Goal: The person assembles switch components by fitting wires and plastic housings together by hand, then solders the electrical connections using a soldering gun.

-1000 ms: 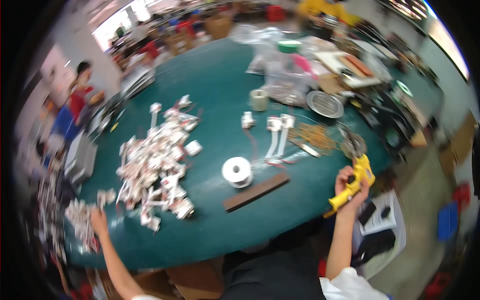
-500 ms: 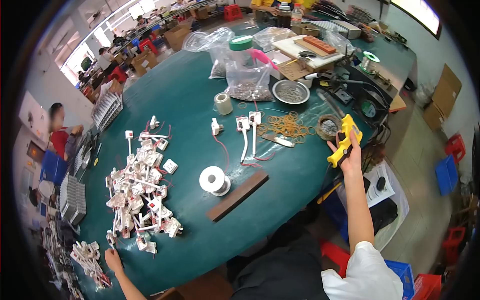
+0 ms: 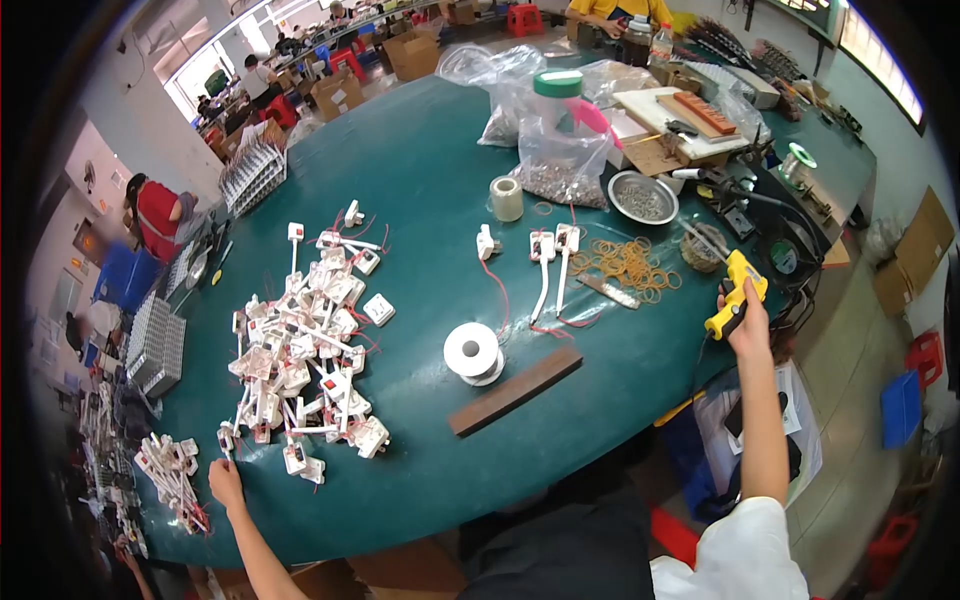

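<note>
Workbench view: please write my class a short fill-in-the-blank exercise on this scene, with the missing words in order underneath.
1. The tool held in the right hand is black and ____.
2. The left hand pinches a small part that is mostly ____.
3. The lid on the clear jar is ____.
4. The long bar beside the spool is dark ____.

Missing words: yellow; white; green; brown.

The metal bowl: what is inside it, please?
The bowl holds many silvery pieces, too small to name. They cover its bottom, so what lies under them cannot be seen.
</note>
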{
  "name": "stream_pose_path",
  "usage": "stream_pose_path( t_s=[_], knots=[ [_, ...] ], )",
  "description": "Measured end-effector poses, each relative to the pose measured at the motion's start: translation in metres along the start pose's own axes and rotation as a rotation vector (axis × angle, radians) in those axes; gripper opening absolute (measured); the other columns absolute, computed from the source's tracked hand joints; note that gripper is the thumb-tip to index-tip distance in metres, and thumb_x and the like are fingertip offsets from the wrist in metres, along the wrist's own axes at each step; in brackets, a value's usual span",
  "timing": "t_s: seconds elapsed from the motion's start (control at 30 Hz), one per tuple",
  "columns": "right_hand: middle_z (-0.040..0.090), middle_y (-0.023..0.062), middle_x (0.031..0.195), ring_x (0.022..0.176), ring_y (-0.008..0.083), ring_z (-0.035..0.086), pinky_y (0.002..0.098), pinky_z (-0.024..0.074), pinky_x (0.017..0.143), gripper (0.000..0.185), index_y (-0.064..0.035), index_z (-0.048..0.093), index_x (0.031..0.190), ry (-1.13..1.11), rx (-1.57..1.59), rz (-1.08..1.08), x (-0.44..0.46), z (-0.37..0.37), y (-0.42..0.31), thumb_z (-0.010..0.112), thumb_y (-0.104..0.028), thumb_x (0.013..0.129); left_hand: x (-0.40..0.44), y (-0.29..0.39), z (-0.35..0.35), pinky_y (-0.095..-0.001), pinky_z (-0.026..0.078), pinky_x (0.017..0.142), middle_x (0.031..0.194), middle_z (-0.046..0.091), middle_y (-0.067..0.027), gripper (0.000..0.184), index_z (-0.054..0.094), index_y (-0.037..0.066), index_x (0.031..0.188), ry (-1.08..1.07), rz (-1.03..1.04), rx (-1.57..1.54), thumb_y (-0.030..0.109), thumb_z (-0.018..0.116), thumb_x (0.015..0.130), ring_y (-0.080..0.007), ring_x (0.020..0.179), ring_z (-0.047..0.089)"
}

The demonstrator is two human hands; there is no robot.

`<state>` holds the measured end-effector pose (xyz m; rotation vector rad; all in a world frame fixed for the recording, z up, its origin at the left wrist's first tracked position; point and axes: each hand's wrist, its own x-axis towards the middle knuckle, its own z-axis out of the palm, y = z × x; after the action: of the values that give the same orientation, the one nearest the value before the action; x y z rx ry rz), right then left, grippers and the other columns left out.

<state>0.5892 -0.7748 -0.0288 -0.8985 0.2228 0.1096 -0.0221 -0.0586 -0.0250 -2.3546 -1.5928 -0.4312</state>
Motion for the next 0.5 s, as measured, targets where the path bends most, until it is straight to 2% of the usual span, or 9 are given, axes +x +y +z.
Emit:
stream_pose_path(
  t_s=[0.03,0.1,0.13,0.17,0.23,0.27,0.43,0.47,0.5],
  knots=[
    [0.062,0.0112,0.093,0.087,0.0246,0.062,0.0339,0.0522,0.071,0.035,-0.0034,0.052,0.113,-0.053,-0.058,0.072,-0.016,0.007,-0.008,0.057,-0.029,0.090,0.001,-0.002,-0.001,-0.0431,0.044,0.066,0.080,0.056,-0.0103,0.013,0.058,0.006,0.078,0.020,0.026,-0.005,0.019,0.060,0.081,-0.0314,0.075,0.057],
    [0.063,0.0146,0.096,0.090,0.0262,0.062,0.0369,0.0525,0.075,0.043,-0.0013,0.053,0.111,-0.077,-0.378,0.250,-0.038,0.017,-0.036,0.053,-0.039,0.090,-0.001,-0.003,0.001,-0.0428,0.044,0.065,0.079,0.055,-0.0100,0.014,0.058,0.006,0.078,0.022,0.022,-0.004,0.019,0.059,0.082,-0.0309,0.075,0.057],
    [0.065,0.0183,0.089,0.080,0.0265,0.066,0.0355,0.0548,0.066,0.058,0.0032,0.056,0.099,-0.013,-0.840,0.274,-0.050,0.031,-0.048,0.048,-0.053,0.088,-0.002,-0.001,0.000,-0.0425,0.044,0.065,0.079,0.055,-0.0099,0.013,0.058,0.006,0.079,0.026,0.034,-0.023,0.019,0.059,0.082,-0.0307,0.074,0.057],
    [0.065,0.0176,0.072,0.057,0.0236,0.065,0.0309,0.0528,0.049,0.069,0.0061,0.058,0.084,0.057,-1.177,0.341,-0.047,0.028,-0.056,0.044,-0.062,0.085,-0.002,-0.002,-0.001,-0.0422,0.044,0.065,0.079,0.055,-0.0099,0.013,0.058,0.006,0.079,0.027,0.049,-0.038,0.019,0.059,0.082,-0.0306,0.074,0.057],
    [0.062,0.0152,0.057,0.042,0.0197,0.060,0.0267,0.0482,0.039,0.070,0.0072,0.058,0.071,0.001,-1.544,0.281,-0.044,0.019,-0.057,0.042,-0.059,0.088,-0.002,-0.004,0.001,-0.0420,0.043,0.065,0.078,0.055,-0.0098,0.014,0.058,0.006,0.079,0.028,0.059,-0.027,0.019,0.059,0.082,-0.0306,0.073,0.057],
    [0.062,0.0152,0.057,0.042,0.0197,0.060,0.0267,0.0482,0.039,0.070,0.0072,0.058,0.071,-0.001,-1.547,0.288,-0.044,0.017,-0.054,0.042,-0.059,0.088,-0.002,-0.003,0.002,-0.0417,0.043,0.064,0.078,0.054,-0.0097,0.014,0.058,0.006,0.079,0.044,0.059,-0.028,0.019,0.059,0.082,-0.0306,0.072,0.056],
    [0.060,0.0123,0.051,0.040,0.0160,0.058,0.0261,0.0473,0.040,0.062,0.0053,0.057,0.067,0.010,-1.740,0.009,-0.058,0.019,-0.047,0.044,-0.051,0.090,-0.002,-0.004,-0.006,-0.0410,0.043,0.064,0.076,0.054,-0.0109,0.014,0.061,0.005,0.081,0.019,0.090,-0.079,0.019,0.060,0.081,-0.0305,0.071,0.056],
    [0.058,0.0091,0.050,0.041,0.0145,0.058,0.0257,0.0459,0.042,0.049,0.0034,0.058,0.071,0.005,-1.822,-0.059,-0.075,0.039,-0.052,0.049,-0.040,0.090,-0.001,-0.008,-0.005,-0.0407,0.044,0.065,0.076,0.055,-0.0114,0.015,0.063,0.005,0.083,-0.001,0.121,-0.116,0.019,0.060,0.081,-0.0300,0.071,0.057],
    [0.058,0.0091,0.050,0.041,0.0145,0.058,0.0257,0.0459,0.042,0.049,0.0034,0.058,0.071,-0.008,-1.816,-0.067,-0.087,0.055,-0.058,0.049,-0.040,0.090,-0.001,-0.012,-0.007,-0.0407,0.044,0.065,0.076,0.055,-0.0114,0.015,0.063,0.005,0.083,0.008,0.110,-0.111,0.019,0.060,0.081,-0.0300,0.071,0.057]
  ],
)
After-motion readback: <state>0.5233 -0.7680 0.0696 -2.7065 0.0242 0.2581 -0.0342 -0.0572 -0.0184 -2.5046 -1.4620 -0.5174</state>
